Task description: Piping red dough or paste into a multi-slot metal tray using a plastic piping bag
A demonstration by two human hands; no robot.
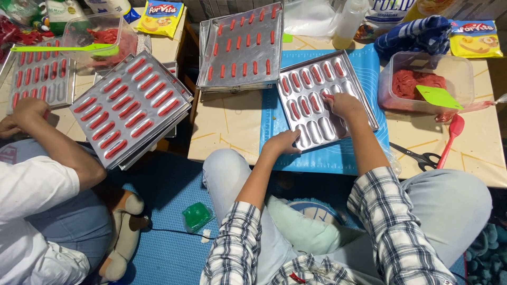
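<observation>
The shiny metal mould tray with oblong hollows (317,113) lies tilted on a blue mat (369,68) near the front edge of the bench (227,126); its far rows hold red strips of paste, its near rows are bare. The right hand (343,104) presses curled fingers into a hollow at mid-tray, though what they pinch is hidden; the left hand (284,142) grips the tray's near corner, fingers closed over the rim. Filling seems about half done, and the next hollow calls for more paste from the clear tub of red paste (422,84) at the right. A filled tray (240,45) sits behind; scissors (420,157) and a red spatula (451,134) lie right, clear of the reach. Another person's arm (58,145) works trays at left.
</observation>
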